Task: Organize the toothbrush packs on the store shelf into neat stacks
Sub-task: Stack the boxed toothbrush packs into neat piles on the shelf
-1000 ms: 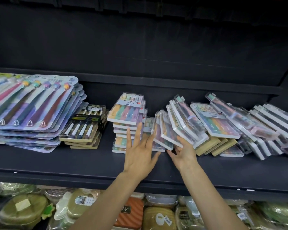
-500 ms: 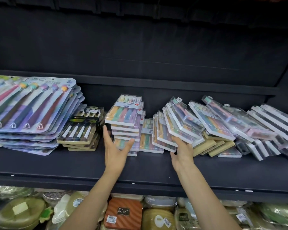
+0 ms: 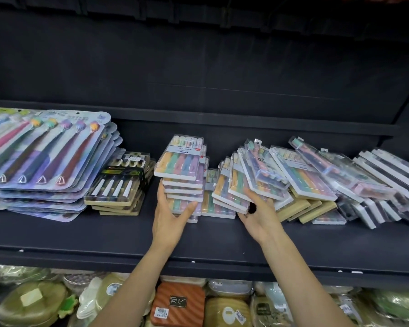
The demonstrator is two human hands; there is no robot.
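A stack of pastel toothbrush packs [image 3: 180, 161] stands mid-shelf, its layers slightly offset. My left hand [image 3: 171, 218] presses against its front left corner, fingers straight up along the left side and thumb across the front. To the right, several similar packs [image 3: 232, 187] lean leftward like toppled dominoes over a flat pack [image 3: 216, 208]. My right hand [image 3: 257, 213] holds the lower edge of these leaning packs, thumb on their face and fingers beneath. More clear packs [image 3: 302, 173] lean further right.
Large blister cards of toothbrushes [image 3: 45, 156] are piled at the left, beside a short stack of black-and-gold packs [image 3: 121, 182]. Tan boxes [image 3: 305, 208] and white-edged packs [image 3: 387, 175] crowd the right. The dark shelf's [image 3: 80, 234] front strip is bare. Packaged goods [image 3: 180, 305] fill the lower shelf.
My left hand has moved left from the gap between the piles to the pastel stack's front left corner. My right hand has taken hold of the leaning packs' lower edge.
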